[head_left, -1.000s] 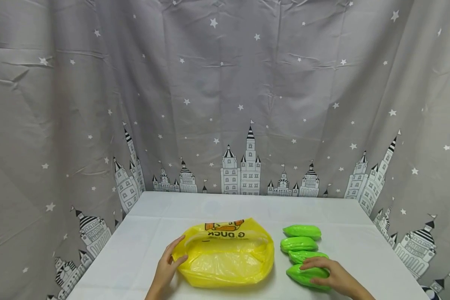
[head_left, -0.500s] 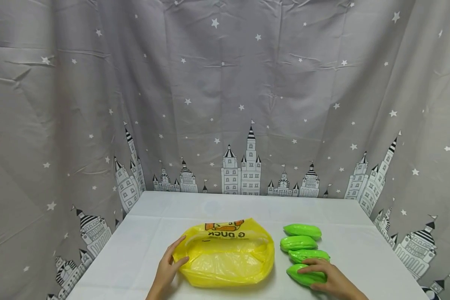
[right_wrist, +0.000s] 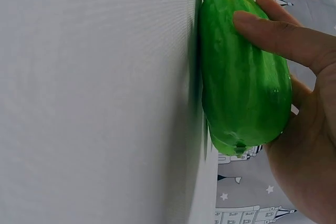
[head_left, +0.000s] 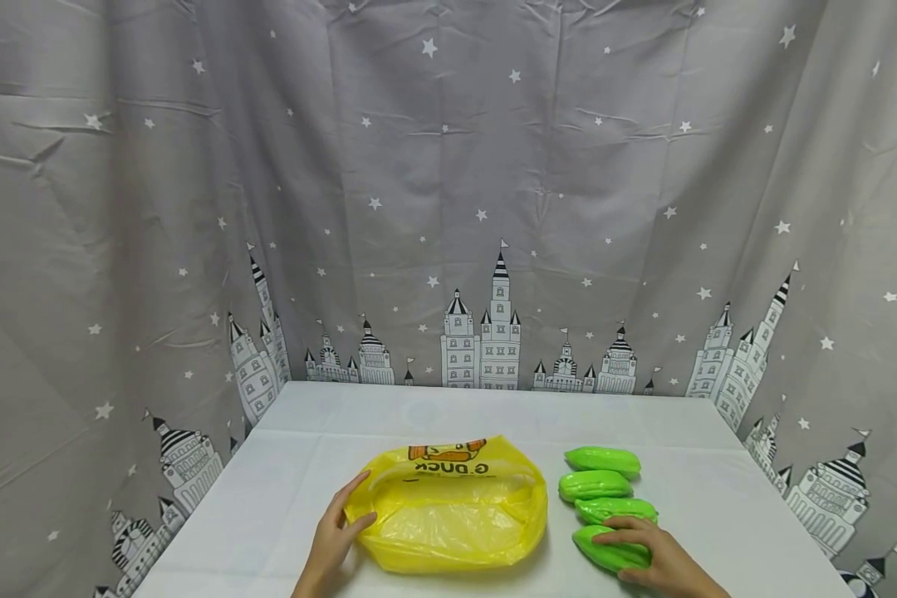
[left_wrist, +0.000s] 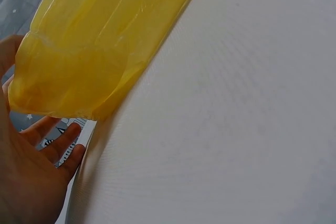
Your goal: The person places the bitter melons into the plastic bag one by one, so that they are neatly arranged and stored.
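A yellow plastic bag [head_left: 448,531] with a duck print and lettering lies on the table, its mouth spread wide. My left hand [head_left: 334,531] holds its left rim, thumb lapping over the edge; in the left wrist view several fingers [left_wrist: 63,142] extend below the bag. To the bag's right, glossy green ribbed gourds lie in a column. My right hand [head_left: 658,556] grips the nearest gourd [right_wrist: 244,72], thumb on one side and fingers on the other. Just beyond it are a second gourd [head_left: 615,509], a third gourd [head_left: 594,485] and the farthest gourd [head_left: 603,460].
A white cloth covers the table [head_left: 389,411]. Behind and along both sides hangs a grey curtain [head_left: 478,166] printed with stars and castles. The table's back edge meets the curtain.
My right hand has shifted slightly left, settling its fingers around the nearest gourd. The left hand stays at the bag's rim, and the bag keeps its shape.
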`<state>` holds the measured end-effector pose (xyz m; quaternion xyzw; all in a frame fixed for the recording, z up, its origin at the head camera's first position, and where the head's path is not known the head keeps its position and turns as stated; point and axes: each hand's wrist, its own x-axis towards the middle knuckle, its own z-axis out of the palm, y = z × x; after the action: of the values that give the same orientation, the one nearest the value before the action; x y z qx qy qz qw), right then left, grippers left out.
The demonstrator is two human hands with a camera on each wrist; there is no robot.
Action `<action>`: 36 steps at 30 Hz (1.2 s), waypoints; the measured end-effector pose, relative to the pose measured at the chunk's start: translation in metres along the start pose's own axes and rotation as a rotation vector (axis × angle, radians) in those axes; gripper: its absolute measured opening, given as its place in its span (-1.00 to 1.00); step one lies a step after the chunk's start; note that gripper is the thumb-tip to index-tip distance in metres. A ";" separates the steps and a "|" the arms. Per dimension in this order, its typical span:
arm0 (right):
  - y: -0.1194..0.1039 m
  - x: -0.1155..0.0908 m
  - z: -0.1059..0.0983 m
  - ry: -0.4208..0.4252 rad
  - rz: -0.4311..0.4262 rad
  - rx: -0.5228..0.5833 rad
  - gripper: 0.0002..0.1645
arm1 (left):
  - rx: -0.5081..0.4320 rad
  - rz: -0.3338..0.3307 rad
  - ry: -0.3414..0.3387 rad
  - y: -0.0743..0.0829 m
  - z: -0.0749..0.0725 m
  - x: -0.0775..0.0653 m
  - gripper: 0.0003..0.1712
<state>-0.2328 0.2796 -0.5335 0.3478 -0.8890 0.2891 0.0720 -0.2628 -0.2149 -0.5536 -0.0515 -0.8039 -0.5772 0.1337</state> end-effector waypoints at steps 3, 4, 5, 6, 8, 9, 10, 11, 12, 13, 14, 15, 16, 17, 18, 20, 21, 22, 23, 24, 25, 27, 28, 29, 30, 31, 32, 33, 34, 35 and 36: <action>0.000 0.000 0.001 0.024 -0.027 -0.031 -0.43 | -0.003 0.004 -0.004 -0.006 0.000 0.001 -0.33; 0.000 -0.001 0.002 0.032 -0.036 -0.039 -0.43 | -0.008 0.000 -0.004 -0.006 0.000 0.002 -0.33; 0.000 -0.001 0.002 0.038 -0.041 -0.044 -0.43 | -0.009 -0.004 -0.003 -0.006 0.000 0.002 -0.33; 0.000 -0.001 0.003 0.043 -0.045 -0.047 -0.43 | -0.009 -0.010 -0.001 -0.007 0.000 0.002 -0.33; 0.000 -0.001 0.003 0.040 -0.040 -0.041 -0.43 | -0.003 -0.019 -0.002 -0.007 0.000 0.002 -0.33; 0.000 -0.002 0.003 0.034 -0.034 -0.038 -0.44 | -0.001 -0.025 -0.003 -0.007 0.000 0.002 -0.33; 0.001 -0.002 0.003 0.032 -0.029 -0.039 -0.44 | 0.001 -0.028 -0.004 -0.007 0.000 0.002 -0.33; 0.001 -0.002 0.003 0.025 -0.021 -0.035 -0.45 | 0.003 -0.028 -0.004 -0.008 0.000 0.002 -0.33; 0.001 -0.002 0.003 0.018 -0.013 -0.032 -0.46 | 0.003 -0.024 -0.001 -0.008 0.000 0.002 -0.33; 0.001 -0.002 0.003 0.006 -0.001 -0.023 -0.47 | 0.004 -0.022 -0.001 -0.009 0.000 0.002 -0.33; 0.001 -0.002 0.002 -0.007 0.011 -0.013 -0.48 | 0.006 -0.019 0.003 -0.009 0.000 0.002 -0.34; 0.001 -0.002 0.002 -0.015 0.017 -0.006 -0.50 | 0.012 -0.010 0.006 -0.009 0.000 0.002 -0.34; 0.001 -0.001 0.001 -0.022 0.023 0.002 -0.51 | 0.012 -0.005 0.009 -0.009 0.000 0.002 -0.34; 0.000 -0.001 0.001 -0.032 0.031 0.013 -0.52 | 0.010 -0.003 0.010 -0.009 0.000 0.002 -0.34; 0.000 -0.001 0.000 -0.039 0.036 0.020 -0.53 | 0.008 0.000 0.010 -0.010 0.000 0.002 -0.34; 0.000 -0.001 0.000 -0.047 0.042 0.030 -0.55 | -0.001 0.006 0.007 -0.010 0.000 0.002 -0.33; -0.001 -0.001 0.000 -0.047 0.044 0.030 -0.55 | -0.008 0.010 0.005 -0.010 0.000 0.002 -0.33; -0.001 -0.001 0.000 -0.042 0.042 0.031 -0.56 | -0.019 0.014 0.004 -0.010 0.000 0.001 -0.33; -0.002 -0.001 0.000 -0.037 0.040 0.033 -0.56 | -0.025 0.024 0.002 -0.010 0.000 0.001 -0.33; -0.002 -0.001 0.000 -0.030 0.035 0.033 -0.56 | -0.031 0.037 0.001 -0.010 0.000 0.001 -0.33; -0.003 -0.001 0.001 -0.021 0.028 0.032 -0.56 | -0.038 0.049 0.000 -0.009 -0.001 0.001 -0.33; -0.004 -0.001 0.001 -0.004 0.021 0.035 -0.56 | -0.047 0.076 -0.001 -0.008 -0.001 0.001 -0.34; -0.004 -0.001 0.001 0.002 0.020 0.036 -0.56 | -0.051 0.088 0.000 -0.008 -0.001 0.001 -0.34; -0.005 -0.001 0.001 0.002 0.028 0.043 -0.56 | -0.054 0.095 0.000 -0.007 -0.001 0.001 -0.34; -0.006 -0.001 0.000 -0.001 0.042 0.050 -0.56 | -0.055 0.100 0.002 -0.007 -0.001 0.001 -0.34; -0.007 -0.001 0.000 -0.004 0.058 0.058 -0.56 | -0.057 0.106 0.003 -0.006 -0.001 0.001 -0.35; -0.008 -0.001 -0.001 -0.012 0.078 0.072 -0.56 | -0.057 0.113 0.006 -0.006 -0.001 0.001 -0.35; -0.008 -0.001 -0.001 -0.020 0.101 0.083 -0.56 | -0.062 0.115 0.006 -0.005 -0.001 0.000 -0.35; -0.009 -0.001 -0.001 -0.029 0.123 0.095 -0.56 | -0.065 0.117 0.007 -0.005 -0.001 0.000 -0.36; -0.010 0.000 -0.002 -0.036 0.143 0.106 -0.56 | -0.064 0.120 0.008 -0.005 -0.002 0.000 -0.36; -0.010 0.000 -0.002 -0.041 0.158 0.113 -0.56 | -0.060 0.123 0.007 -0.005 -0.002 0.000 -0.36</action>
<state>-0.2260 0.2747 -0.5276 0.2859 -0.8972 0.3364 0.0111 -0.2636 -0.2182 -0.5579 -0.1027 -0.7810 -0.5921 0.1703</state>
